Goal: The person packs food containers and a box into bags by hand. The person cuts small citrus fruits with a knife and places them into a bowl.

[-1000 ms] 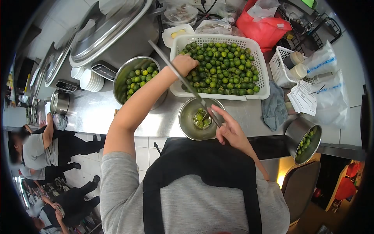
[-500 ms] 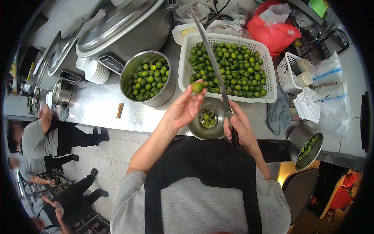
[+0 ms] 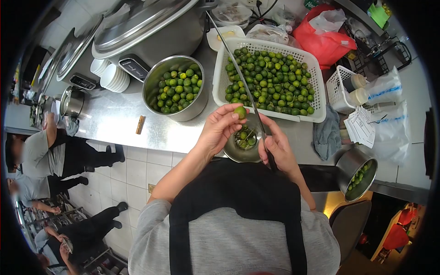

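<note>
My left hand [image 3: 217,130] pinches a green calamansi [image 3: 239,112] between its fingertips, close beside the blade. In my right hand [image 3: 280,149] is a long knife [image 3: 241,75] by its black handle, the thin blade slanting up and leftward over the basket's edge. Below both hands sits a small metal bowl [image 3: 233,154] with a few fruits and cut pieces in some liquid. Just beyond lies a white plastic basket [image 3: 316,68] full of calamansi. A deep steel pot [image 3: 192,110] to the left also holds many of them.
Large lidded steel cookers [image 3: 169,36] and stacked white cups [image 3: 115,79] stand at the left. Right of the basket are a grey cloth [image 3: 326,135], a red bag [image 3: 316,39] and a tilted pot [image 3: 355,181] with green pieces. Other people [image 3: 41,153] stand across the tiled floor.
My left hand has brought the calamansi rightward and lower, nearer the blade. The knife's tip has swung left, and the blade now shows thinner, turned more edge-on.
</note>
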A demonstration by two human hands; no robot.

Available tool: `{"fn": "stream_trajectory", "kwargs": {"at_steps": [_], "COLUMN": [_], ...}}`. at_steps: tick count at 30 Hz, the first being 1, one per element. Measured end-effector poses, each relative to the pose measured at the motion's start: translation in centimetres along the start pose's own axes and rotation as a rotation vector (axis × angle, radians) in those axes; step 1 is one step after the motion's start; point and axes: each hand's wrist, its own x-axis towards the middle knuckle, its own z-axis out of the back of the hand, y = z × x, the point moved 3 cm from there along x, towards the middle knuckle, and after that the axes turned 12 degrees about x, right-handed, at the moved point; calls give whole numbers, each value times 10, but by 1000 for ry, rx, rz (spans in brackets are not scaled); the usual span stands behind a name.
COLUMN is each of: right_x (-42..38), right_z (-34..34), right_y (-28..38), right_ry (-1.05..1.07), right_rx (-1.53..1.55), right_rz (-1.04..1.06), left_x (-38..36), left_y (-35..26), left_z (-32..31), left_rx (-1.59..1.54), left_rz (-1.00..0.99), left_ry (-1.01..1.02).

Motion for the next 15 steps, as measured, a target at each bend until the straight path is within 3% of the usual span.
{"fn": "stream_trajectory", "kwargs": {"at_steps": [1,3,6,11,15], "right_x": [0,0,0,-2,-3], "right_z": [-1,-3,-2,-6,-6], "right_y": [0,1,3,3,4], "right_ry": [-2,-11,6,12,-18], "right_rx": [-6,0,-2,-44,-356], "right_rz": [2,12,8,-12,-26], "left_x": [0,-1,0,-5,-7], "left_y": [1,-3,-1,-5,1], "left_z": [-3,-10,-10,-12,-6], "left_rx": [1,201,449,290,283], "left_rz": [0,-191,-235,-120,-62], "left_ry": [1,8,101,124,134]}}
